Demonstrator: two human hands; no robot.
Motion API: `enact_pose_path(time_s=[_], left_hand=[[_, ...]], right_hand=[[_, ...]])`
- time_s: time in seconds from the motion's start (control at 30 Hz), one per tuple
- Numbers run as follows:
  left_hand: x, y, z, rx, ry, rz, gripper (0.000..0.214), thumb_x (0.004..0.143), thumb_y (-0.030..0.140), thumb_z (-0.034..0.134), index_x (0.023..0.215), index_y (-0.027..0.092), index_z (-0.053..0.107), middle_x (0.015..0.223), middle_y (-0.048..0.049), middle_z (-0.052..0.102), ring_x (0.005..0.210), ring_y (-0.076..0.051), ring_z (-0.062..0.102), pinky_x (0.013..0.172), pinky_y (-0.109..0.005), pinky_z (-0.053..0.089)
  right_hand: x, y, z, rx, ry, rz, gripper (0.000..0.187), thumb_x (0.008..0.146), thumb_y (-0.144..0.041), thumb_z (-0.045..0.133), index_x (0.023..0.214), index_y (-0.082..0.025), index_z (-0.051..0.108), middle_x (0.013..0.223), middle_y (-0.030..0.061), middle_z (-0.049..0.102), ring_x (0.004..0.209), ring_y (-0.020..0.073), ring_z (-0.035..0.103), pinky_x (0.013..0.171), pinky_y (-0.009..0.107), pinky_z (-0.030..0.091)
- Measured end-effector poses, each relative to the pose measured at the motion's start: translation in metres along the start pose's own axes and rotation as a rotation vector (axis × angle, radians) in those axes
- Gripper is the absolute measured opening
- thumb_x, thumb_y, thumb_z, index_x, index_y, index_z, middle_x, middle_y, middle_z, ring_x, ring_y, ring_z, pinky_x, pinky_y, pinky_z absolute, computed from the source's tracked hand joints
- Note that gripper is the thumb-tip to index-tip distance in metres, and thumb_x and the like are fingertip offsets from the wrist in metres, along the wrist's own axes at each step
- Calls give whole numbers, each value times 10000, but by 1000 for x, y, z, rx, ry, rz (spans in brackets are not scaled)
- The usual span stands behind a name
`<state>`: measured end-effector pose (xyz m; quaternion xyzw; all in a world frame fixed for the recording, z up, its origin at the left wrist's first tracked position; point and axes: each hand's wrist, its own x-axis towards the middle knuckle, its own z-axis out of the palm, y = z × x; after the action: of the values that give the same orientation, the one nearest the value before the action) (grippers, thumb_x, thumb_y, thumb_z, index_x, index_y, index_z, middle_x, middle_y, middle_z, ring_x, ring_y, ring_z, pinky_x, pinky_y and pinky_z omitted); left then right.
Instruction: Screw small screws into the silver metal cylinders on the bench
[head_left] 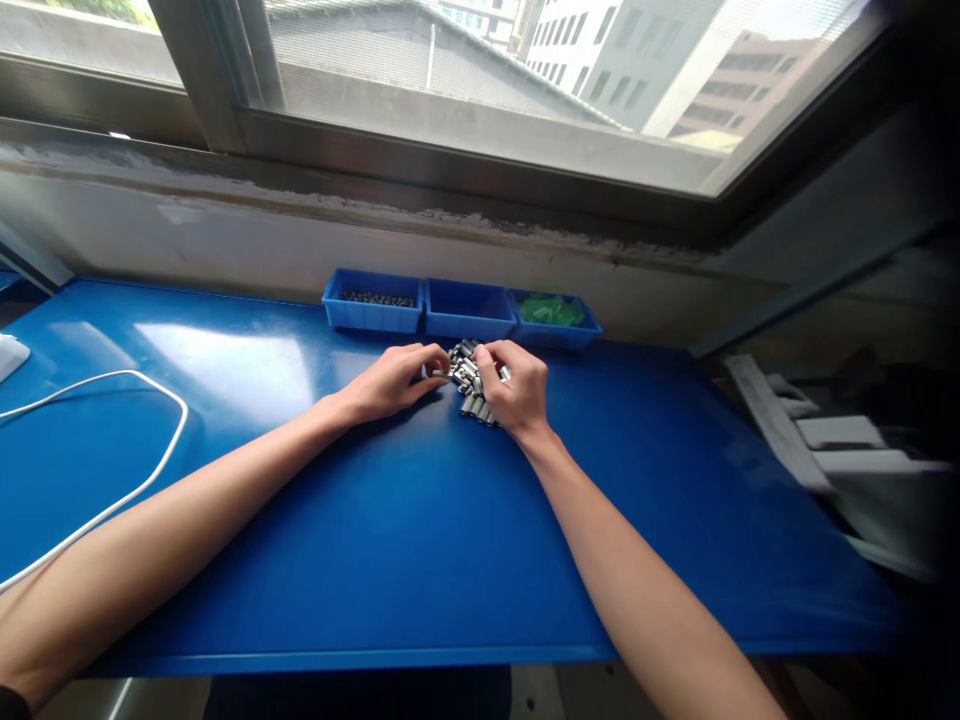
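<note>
Silver bits (468,377) lie in a heap on the blue counter (375,560). The left hand (394,381) has a narrow grip, it seems on one bit; I can't tell if the right hand (519,388) holds any. Picking through looks underway; the next move needs care.

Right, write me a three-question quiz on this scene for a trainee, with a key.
1. Multiple choice: which blue bin in the row holds green material? (a) left (b) middle (c) right
2. True or false: the white cable lies on the left hand's side of the blue table.
3. Fill in: between the left hand and right hand is a pile of short ____ pieces.

Key: 1. c; 2. true; 3. metal
</note>
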<state>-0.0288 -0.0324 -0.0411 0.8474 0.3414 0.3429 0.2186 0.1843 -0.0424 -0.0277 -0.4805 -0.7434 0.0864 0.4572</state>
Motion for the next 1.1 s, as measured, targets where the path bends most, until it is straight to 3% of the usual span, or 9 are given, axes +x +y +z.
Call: enact_pose_path(time_s=[0.1, 0.17, 0.4, 0.5, 0.6, 0.8, 0.93, 1.0, 1.1], left_hand=[[1, 6, 0, -151, 204, -94, 271, 873, 415, 728, 992, 207, 604, 906, -29, 732, 800, -159, 671, 778, -279, 541], [2, 11, 0, -193, 260, -118, 315, 847, 444, 755, 984, 218, 583, 857, -12, 734, 775, -156, 677, 758, -270, 541], [6, 13, 4, -205, 339, -157, 355, 844, 447, 770, 1056, 245, 570, 938, -15, 766, 830, -175, 716, 814, -311, 579], [7, 7, 6, -71, 297, -119, 277, 903, 418, 709, 1092, 237, 615, 1056, -60, 753, 946, -203, 710, 888, -359, 582], [6, 4, 8, 96, 174, 54, 189, 966, 328, 623, 1112, 220, 678, 1210, -107, 711, 1141, -241, 635, 1016, -417, 532], [3, 10, 9, 232, -70, 296, 283, 1002, 267, 566, 1253, 239, 692, 1351, -126, 622, 1282, -277, 507, 1094, -457, 481], [3, 11, 9, 268, -69, 306, 285, 1012, 284, 555, 1253, 233, 698, 1312, -124, 628, 1250, -280, 510, 1077, -456, 483], [3, 11, 9, 275, -62, 299, 272, 1017, 293, 547, 1225, 223, 708, 1261, -120, 642, 1209, -270, 523, 1057, -443, 489], [2, 10, 9, 265, -46, 281, 259, 1021, 297, 540, 1180, 198, 718, 1165, -121, 662, 1104, -248, 551, 991, -415, 514]], right_hand=[[1, -5, -1, 118, -191, 17, 224, 958, -399, 590, 1043, -232, 712, 852, 21, 751, 745, 178, 668, 709, 301, 492], [-1, -9, 1, 234, -268, 63, 247, 945, -420, 622, 1085, -239, 713, 862, 18, 765, 735, 174, 688, 676, 289, 504], [8, -13, 7, 491, -164, 261, 257, 852, -459, 729, 911, -209, 745, 866, 50, 781, 772, 206, 736, 721, 312, 574], [32, 1, 4, 373, 46, 323, 266, 806, -457, 759, 855, -196, 748, 815, 61, 776, 736, 213, 728, 708, 324, 573], [58, 21, 3, 89, 145, 261, 168, 825, -356, 734, 852, -192, 755, 747, 50, 753, 702, 212, 708, 727, 340, 547], [74, 32, -5, -235, 2, 70, 163, 872, -223, 629, 961, -186, 761, 881, 77, 765, 827, 237, 673, 820, 369, 517], [55, 8, -24, -213, 54, 26, 166, 912, -240, 588, 937, -198, 747, 855, 61, 754, 823, 229, 658, 840, 356, 509], [40, -2, -33, -122, -56, 51, 157, 917, -276, 603, 924, -206, 743, 786, 28, 738, 686, 185, 640, 734, 314, 508], [19, -7, -41, -55, -223, 32, 128, 906, -278, 636, 881, -209, 741, 780, 14, 732, 686, 163, 642, 698, 284, 490]])
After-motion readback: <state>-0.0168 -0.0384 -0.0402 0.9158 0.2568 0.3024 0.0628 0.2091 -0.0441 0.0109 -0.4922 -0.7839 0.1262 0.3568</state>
